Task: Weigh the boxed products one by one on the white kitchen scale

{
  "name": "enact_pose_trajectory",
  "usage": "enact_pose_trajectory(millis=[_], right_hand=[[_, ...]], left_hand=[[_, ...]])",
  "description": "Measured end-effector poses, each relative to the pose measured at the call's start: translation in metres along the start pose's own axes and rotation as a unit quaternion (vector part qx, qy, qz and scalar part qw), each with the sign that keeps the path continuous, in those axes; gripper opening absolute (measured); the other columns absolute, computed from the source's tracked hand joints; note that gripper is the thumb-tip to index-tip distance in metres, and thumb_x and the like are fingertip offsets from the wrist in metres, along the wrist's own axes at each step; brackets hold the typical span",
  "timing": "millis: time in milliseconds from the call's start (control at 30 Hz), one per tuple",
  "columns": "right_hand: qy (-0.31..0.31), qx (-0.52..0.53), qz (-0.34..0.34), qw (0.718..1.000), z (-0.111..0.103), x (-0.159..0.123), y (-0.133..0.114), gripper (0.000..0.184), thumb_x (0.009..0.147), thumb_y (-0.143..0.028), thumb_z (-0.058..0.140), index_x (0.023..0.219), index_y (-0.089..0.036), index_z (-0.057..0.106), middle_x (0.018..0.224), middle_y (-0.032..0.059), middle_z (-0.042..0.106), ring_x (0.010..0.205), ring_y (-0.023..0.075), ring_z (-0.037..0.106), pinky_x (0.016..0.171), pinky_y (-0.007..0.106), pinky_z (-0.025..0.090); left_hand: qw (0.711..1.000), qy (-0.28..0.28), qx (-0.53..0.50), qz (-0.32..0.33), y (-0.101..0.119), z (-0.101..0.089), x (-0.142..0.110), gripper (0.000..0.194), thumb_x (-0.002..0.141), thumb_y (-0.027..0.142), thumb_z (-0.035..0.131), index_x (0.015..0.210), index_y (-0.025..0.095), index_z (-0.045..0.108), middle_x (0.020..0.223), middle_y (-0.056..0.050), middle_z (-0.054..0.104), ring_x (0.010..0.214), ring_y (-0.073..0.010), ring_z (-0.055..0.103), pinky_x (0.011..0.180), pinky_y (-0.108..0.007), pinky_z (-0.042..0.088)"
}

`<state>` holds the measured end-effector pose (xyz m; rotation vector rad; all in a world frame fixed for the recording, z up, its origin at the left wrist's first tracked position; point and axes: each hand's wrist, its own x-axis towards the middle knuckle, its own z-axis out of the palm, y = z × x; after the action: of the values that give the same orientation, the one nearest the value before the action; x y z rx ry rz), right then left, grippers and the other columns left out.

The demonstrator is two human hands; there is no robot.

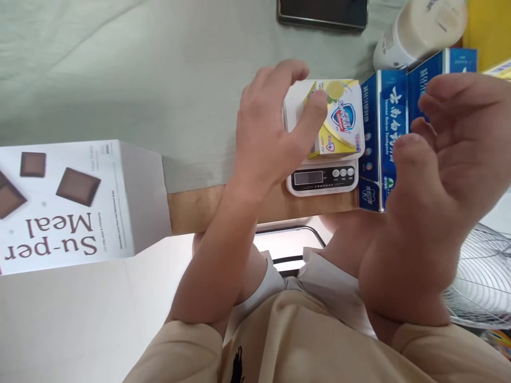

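A "Su-per Meal" box (67, 207) reads upside down. The left hand (275, 119), loosely spread, overlaps the "Safeguard" carton (344, 118) on a white scale (325, 181); thumb contact is unclear. Beside stands a "Yunnan Baiyao Toothpaste" box (386, 119); the right hand (455, 149), half-curled, grips nothing visible.

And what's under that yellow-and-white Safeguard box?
A white scale: part of its platform and its small display show past the Safeguard box; whatever the box covers can't be seen.
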<state>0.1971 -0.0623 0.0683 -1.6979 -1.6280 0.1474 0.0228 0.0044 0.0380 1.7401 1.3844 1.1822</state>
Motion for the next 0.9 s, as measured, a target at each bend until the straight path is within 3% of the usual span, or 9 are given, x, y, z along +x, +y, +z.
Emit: enact_pose_trajectory(millis=[200, 367, 567, 700, 900], right_hand=[[-0.016, 0.07, 0.0, 0.997, 0.004, -0.004, -0.008, 0.046, 0.093, -0.025, 0.058, 0.137, -0.033, 0.067, 0.136, 0.0013, 0.067, 0.131, 0.0261, 0.066, 0.111, 0.044, 0.054], [-0.02, 0.099, -0.002, 0.995, 0.006, -0.004, -0.002, 0.05, 0.09, -0.019, 0.058, 0.138, -0.031, 0.067, 0.136, 0.0052, 0.065, 0.13, 0.0267, 0.065, 0.111, 0.045, 0.054], [-0.032, 0.089, 0.002, 0.995, 0.007, -0.005, -0.003, 0.052, 0.09, -0.014, 0.055, 0.138, -0.03, 0.065, 0.136, 0.0053, 0.064, 0.13, 0.0253, 0.064, 0.112, 0.045, 0.053], [-0.033, 0.091, 0.001, 0.995, 0.01, -0.006, 0.0, 0.05, 0.09, -0.016, 0.056, 0.138, -0.029, 0.063, 0.136, 0.0053, 0.064, 0.131, 0.0251, 0.064, 0.112, 0.045, 0.053], [-0.034, 0.069, 0.0, 0.997, 0.015, -0.007, 0.007, 0.045, 0.092, -0.025, 0.059, 0.137, -0.029, 0.059, 0.138, 0.006, 0.064, 0.13, 0.0247, 0.065, 0.111, 0.048, 0.056]], left_hand=[[0.999, -0.026, -0.002, -0.024, 0.002, 0.007, 0.004, 0.022, 0.104, 0.031, 0.046, 0.12, 0.024, 0.059, 0.134, -0.005, 0.069, 0.129, -0.0128, 0.061, 0.117, -0.024, 0.045], [0.999, -0.035, -0.027, -0.008, 0.0, 0.01, 0.007, 0.022, 0.104, 0.031, 0.045, 0.12, 0.021, 0.058, 0.134, -0.008, 0.069, 0.129, -0.0163, 0.061, 0.118, -0.029, 0.044], [0.999, -0.041, -0.026, -0.022, -0.003, 0.012, 0.011, 0.025, 0.104, 0.033, 0.046, 0.12, 0.02, 0.059, 0.135, -0.007, 0.068, 0.134, -0.0167, 0.06, 0.117, -0.026, 0.044], [0.999, -0.046, 0.007, -0.029, -0.005, 0.013, 0.012, 0.028, 0.104, 0.033, 0.042, 0.123, 0.023, 0.06, 0.135, -0.004, 0.067, 0.135, -0.0153, 0.06, 0.116, -0.023, 0.045], [0.998, -0.051, -0.019, -0.021, -0.007, 0.013, 0.011, 0.03, 0.1, 0.04, 0.039, 0.119, 0.026, 0.058, 0.136, -0.003, 0.069, 0.135, -0.0167, 0.06, 0.119, -0.031, 0.046]])
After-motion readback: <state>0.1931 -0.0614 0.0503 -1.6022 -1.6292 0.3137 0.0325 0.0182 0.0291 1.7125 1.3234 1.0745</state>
